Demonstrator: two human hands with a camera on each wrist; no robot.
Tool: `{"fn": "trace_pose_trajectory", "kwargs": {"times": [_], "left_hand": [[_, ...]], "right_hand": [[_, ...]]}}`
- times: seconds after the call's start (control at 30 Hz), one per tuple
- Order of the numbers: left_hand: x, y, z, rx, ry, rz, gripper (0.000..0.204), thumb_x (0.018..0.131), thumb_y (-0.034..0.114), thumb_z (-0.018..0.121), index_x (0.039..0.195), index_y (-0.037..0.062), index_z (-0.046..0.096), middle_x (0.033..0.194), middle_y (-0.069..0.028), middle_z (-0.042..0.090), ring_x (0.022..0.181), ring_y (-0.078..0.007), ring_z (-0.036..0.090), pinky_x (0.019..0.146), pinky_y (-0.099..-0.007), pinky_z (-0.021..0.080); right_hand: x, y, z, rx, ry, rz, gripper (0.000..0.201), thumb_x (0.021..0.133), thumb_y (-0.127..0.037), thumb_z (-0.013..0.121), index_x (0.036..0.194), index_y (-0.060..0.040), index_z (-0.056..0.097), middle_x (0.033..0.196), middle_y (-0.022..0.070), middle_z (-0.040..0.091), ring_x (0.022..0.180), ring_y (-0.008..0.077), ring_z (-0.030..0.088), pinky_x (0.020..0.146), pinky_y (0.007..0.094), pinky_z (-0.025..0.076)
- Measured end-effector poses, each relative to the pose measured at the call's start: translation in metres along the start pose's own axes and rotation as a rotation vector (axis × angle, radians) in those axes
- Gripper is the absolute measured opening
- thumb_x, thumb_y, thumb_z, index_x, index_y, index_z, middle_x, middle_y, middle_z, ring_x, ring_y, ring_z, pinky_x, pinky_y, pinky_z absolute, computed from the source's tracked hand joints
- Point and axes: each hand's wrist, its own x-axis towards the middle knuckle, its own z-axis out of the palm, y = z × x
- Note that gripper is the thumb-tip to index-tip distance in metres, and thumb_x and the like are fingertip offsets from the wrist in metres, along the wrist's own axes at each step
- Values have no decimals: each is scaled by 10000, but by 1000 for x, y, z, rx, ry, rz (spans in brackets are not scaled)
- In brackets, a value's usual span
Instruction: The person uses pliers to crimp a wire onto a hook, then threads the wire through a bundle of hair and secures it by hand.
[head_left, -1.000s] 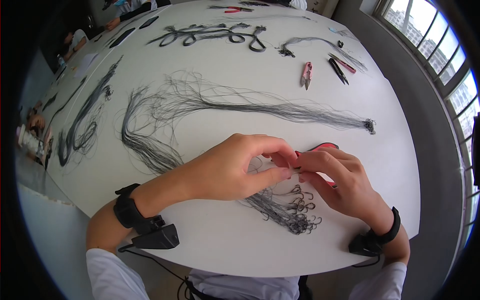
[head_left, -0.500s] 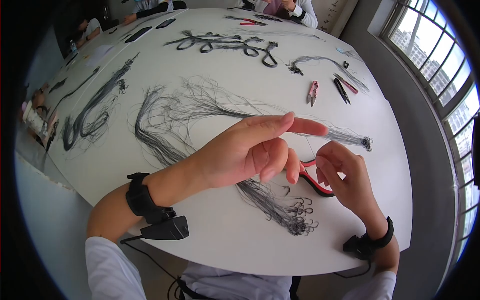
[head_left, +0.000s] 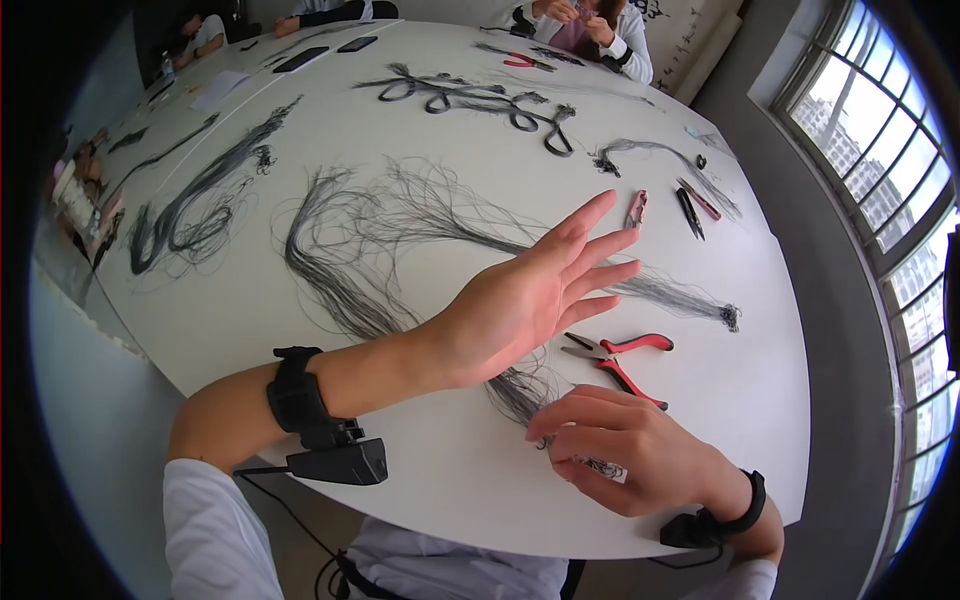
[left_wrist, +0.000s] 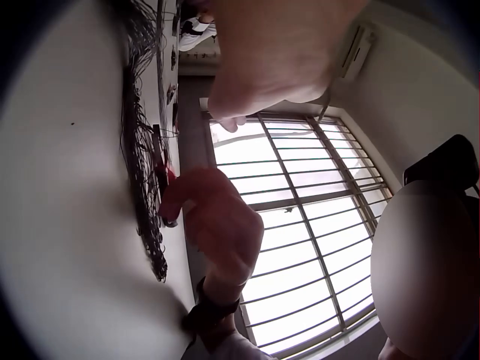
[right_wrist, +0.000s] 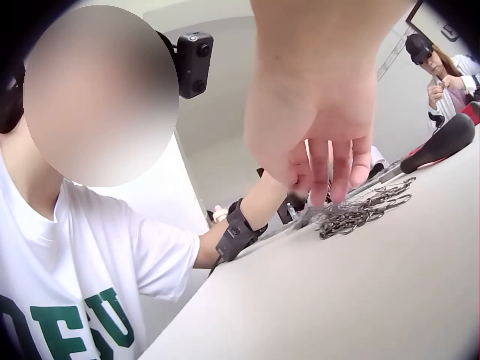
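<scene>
My left hand (head_left: 515, 310) is raised over the table, palm showing and fingers spread, with nothing in it. Lower right, my right hand (head_left: 640, 450) hovers with loosely bent fingers over a bundle of fish hooks tied to dark line (head_left: 515, 395). In the right wrist view its fingertips hang right at the cluster of hooks (right_wrist: 360, 214); in the head view the hand covers most of them. Just beyond the right hand lie pliers with red and black handles (head_left: 642, 343), their jaws apart. The left forearm hides part of the line.
A second bundle of hooked line (head_left: 680, 295) stretches behind the left hand. Thread snips, one pink (head_left: 636, 210) and one black (head_left: 690, 213), lie farther right. Looped dark bundles (head_left: 480, 95) and phones (head_left: 300, 60) lie toward the back, where another person (head_left: 625, 50) sits.
The hands, together a second ago, have separated. My left hand has opened and spread its fingers; my right hand has come down toward the hooks, uncovering the pliers.
</scene>
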Motion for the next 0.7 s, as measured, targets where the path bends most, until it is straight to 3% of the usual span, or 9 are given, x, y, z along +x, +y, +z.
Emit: {"fn": "trace_pose_trajectory", "kwargs": {"times": [0.23, 0.33, 0.4, 0.43, 0.5, 0.53, 0.6, 0.7], "left_hand": [[1, 1, -2, 235, -24, -60, 591, 959, 449, 228, 1430, 108, 116, 1454, -90, 219, 1316, -220, 265, 1077, -352, 219], [1, 9, 3, 81, -80, -72, 587, 958, 455, 213, 1430, 119, 123, 1452, -106, 226, 1311, -248, 282, 1067, -359, 244], [0, 19, 6, -241, -179, -100, 573, 959, 452, 207, 1432, 141, 121, 1448, -117, 239, 1305, -276, 295, 1052, -366, 274], [0, 22, 7, -240, -193, -89, 566, 959, 451, 206, 1434, 160, 107, 1443, -122, 254, 1301, -292, 299, 1042, -373, 293], [0, 21, 9, -188, -143, -51, 568, 959, 450, 212, 1436, 163, 96, 1448, -120, 242, 1309, -287, 283, 1050, -374, 276], [0, 19, 10, -141, -90, -13, 571, 959, 449, 218, 1437, 166, 86, 1453, -118, 229, 1317, -281, 266, 1059, -376, 259], [0, 11, 9, -71, -46, 23, 569, 960, 447, 221, 1437, 171, 81, 1454, -117, 221, 1324, -272, 246, 1068, -371, 235], [0, 2, 7, 76, -7, 35, 560, 965, 436, 226, 1439, 184, 67, 1456, -116, 203, 1338, -245, 204, 1083, -359, 189]], "right_hand": [[2, -14, -24, 227, -59, -81, 95, 689, 52, 569, 752, -15, 544, 980, 122, 595, 849, 273, 550, 722, 337, 446], [-1, -16, -23, 152, -36, -29, 108, 681, 57, 565, 762, -14, 550, 927, 116, 604, 844, 262, 557, 724, 342, 448], [-5, -13, -19, 45, 90, 169, 107, 679, 57, 565, 759, -12, 549, 885, 96, 606, 812, 254, 559, 724, 345, 452], [-5, -9, -19, 42, 92, 165, 107, 679, 57, 565, 759, -12, 549, 885, 96, 606, 812, 254, 559, 724, 345, 452], [-7, -3, -19, -259, 84, 238, 93, 690, 49, 577, 758, -4, 546, 881, 79, 606, 809, 248, 554, 726, 346, 455], [-6, -4, -19, -260, 85, 237, 93, 690, 49, 577, 758, -4, 546, 881, 79, 606, 809, 248, 554, 726, 346, 455], [-1, -9, -14, -83, -79, 113, 77, 707, 43, 585, 754, -1, 543, 880, 76, 605, 808, 243, 544, 730, 347, 455], [3, -15, -12, 85, -63, 5, 56, 735, 42, 576, 757, 0, 547, 948, 108, 610, 830, 243, 545, 726, 327, 455]]}}
